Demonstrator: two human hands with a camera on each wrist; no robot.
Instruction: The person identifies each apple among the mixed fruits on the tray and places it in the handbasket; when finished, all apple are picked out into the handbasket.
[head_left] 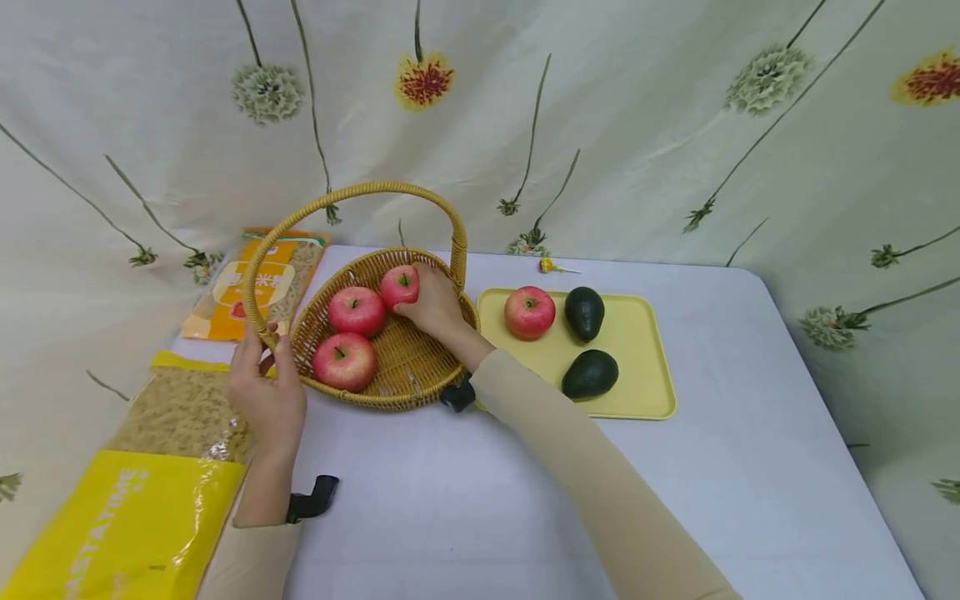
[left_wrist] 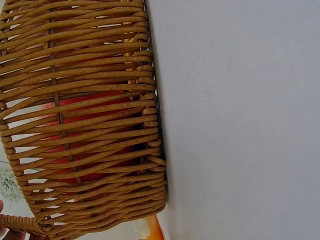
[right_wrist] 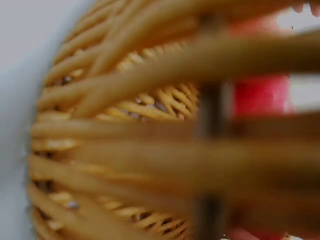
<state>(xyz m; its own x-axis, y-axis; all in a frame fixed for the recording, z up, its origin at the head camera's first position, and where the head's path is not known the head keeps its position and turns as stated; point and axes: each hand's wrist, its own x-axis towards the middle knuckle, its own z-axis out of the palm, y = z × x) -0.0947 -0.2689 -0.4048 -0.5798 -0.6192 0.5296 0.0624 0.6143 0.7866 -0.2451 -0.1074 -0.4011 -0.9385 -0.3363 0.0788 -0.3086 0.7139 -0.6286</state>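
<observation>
A wicker basket (head_left: 416, 358) with a tall arched handle stands on the table at the left. My left hand (head_left: 266, 387) grips the handle's left foot beside the rim; in the left wrist view its fingertips show at the lower left corner. Reaching over the basket's right side, my right hand (head_left: 435, 302) holds a red apple (head_left: 399, 286) inside, near the back. Two more apples lie at the basket's left, one apple (head_left: 356, 311) behind the other apple (head_left: 344, 362). In the right wrist view, blurred wicker covers most of the apple (right_wrist: 262, 95).
Right of the basket, a yellow tray (head_left: 637, 358) bears an apple (head_left: 529, 312), an upper avocado (head_left: 584, 313) and a lower avocado (head_left: 590, 373). A small lollipop (head_left: 553, 266) lies behind it. An orange packet (head_left: 240, 292) and a large yellow pasta bag (head_left: 142, 500) lie at left.
</observation>
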